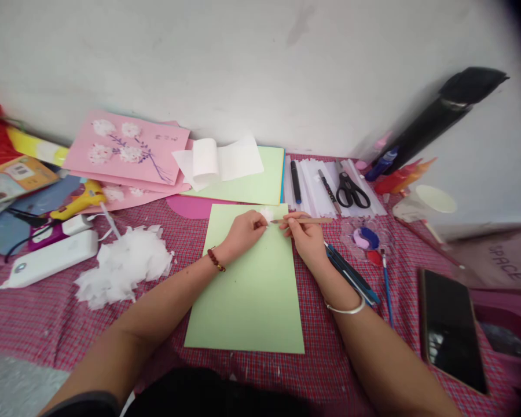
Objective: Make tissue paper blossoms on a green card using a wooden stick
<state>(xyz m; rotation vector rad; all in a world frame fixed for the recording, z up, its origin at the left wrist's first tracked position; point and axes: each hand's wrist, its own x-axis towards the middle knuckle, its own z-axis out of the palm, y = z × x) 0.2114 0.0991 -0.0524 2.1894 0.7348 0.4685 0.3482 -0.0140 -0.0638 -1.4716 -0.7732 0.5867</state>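
Observation:
A light green sheet of paper (247, 301) lies in front of me on the checked cloth. Near its top edge sits a small tuft of white tissue paper (267, 214). My left hand (245, 231) is pinched closed at the tuft's left side, the fingertips partly hiding it. From the right, my right hand (304, 234) grips a slim, pointed wooden stick (315, 220) like a pencil, its tip at the tuft. The exact contact between tip and tissue is too small to make out.
A heap of torn white tissue (128, 263), a yellow glue gun (80, 200) and a white power strip (54, 260) lie left. Behind are pink flower cards (130, 145) and a tissue roll (205, 161). Right are scissors (351, 191), a paint palette (351, 231), a paintbrush (387, 289) and a phone (451, 330).

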